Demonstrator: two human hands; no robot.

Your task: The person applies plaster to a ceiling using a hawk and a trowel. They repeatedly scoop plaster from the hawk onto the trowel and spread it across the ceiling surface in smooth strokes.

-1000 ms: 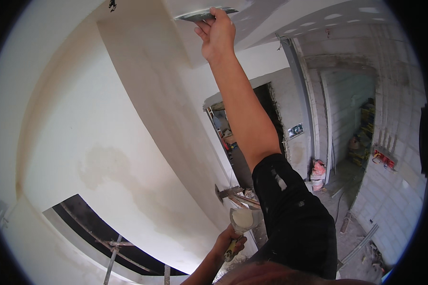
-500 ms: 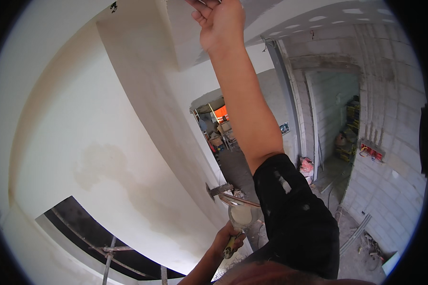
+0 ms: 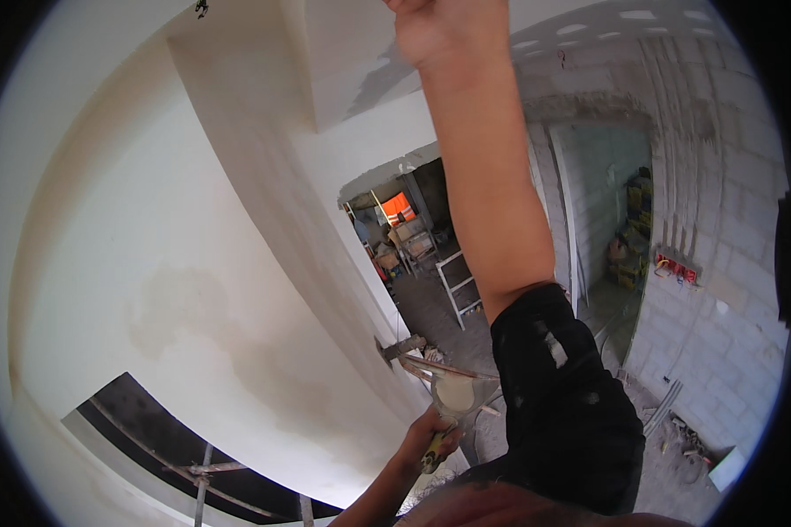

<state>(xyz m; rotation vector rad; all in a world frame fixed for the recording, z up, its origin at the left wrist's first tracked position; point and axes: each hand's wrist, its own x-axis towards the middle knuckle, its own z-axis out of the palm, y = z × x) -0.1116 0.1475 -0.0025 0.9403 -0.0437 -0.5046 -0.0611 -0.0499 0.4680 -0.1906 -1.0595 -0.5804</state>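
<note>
My left hand [image 3: 432, 432], low in the head view, is closed round the yellow and dark handle [image 3: 433, 454] of a wide putty knife. A lump of cream plaster [image 3: 455, 395] sits on its broad blade. My right arm, in a short black sleeve [image 3: 564, 386], reaches steeply up. At the top edge my right hand [image 3: 455, 33] is near the ceiling, its fingers mostly cut off by the frame, so anything in them is hidden. Pale plastered wall [image 3: 193, 228] with damp-looking brownish patches fills the left side.
Beside the blade is a metal bracket [image 3: 400, 350] with curved brownish bars. Metal poles [image 3: 204, 479] cross a dark opening at lower left. Through a doorway stand a white ladder [image 3: 457, 285] and an orange vest [image 3: 398, 208]. Red electrical boxes [image 3: 677, 268] sit in the right block wall.
My raised right arm has shifted right, and its hand has gone further past the top edge. My left hand with the putty knife has moved slightly right. The ladder has come into view.
</note>
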